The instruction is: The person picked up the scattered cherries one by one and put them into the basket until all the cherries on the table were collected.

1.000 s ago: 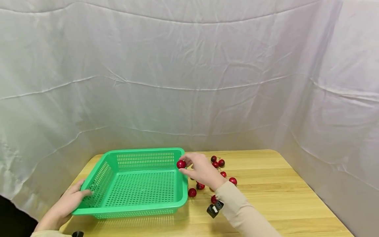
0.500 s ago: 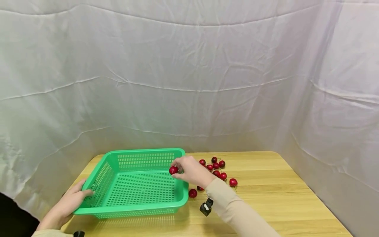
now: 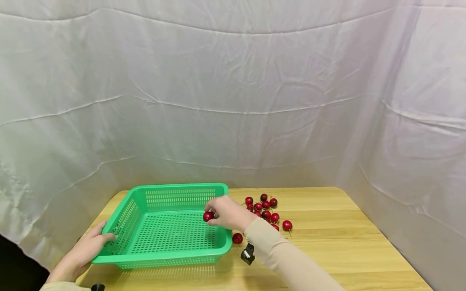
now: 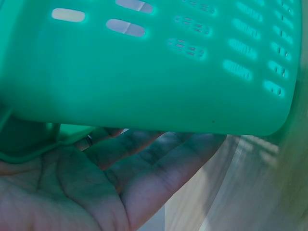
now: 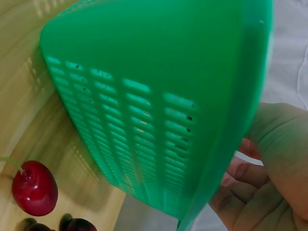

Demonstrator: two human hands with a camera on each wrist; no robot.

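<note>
A green plastic basket with slotted walls stands on the left part of the table. My left hand grips its left rim near the front corner, thumb over the inside. In the left wrist view the fingers reach under the basket's outer wall. My right hand reaches over the right wall and pinches a dark red cherry above the basket floor, where no other cherries show. In the right wrist view the wall hides that cherry and part of the hand.
Several red cherries with stems lie in a cluster on the wooden table, right of the basket. One cherry sits close by its right wall, another farther right. A pale cloth surrounds the table's back and sides.
My right hand has carried the pinched cherry left and down, from the basket's right rim to inside it. The left hand keeps its grip on the rim.
</note>
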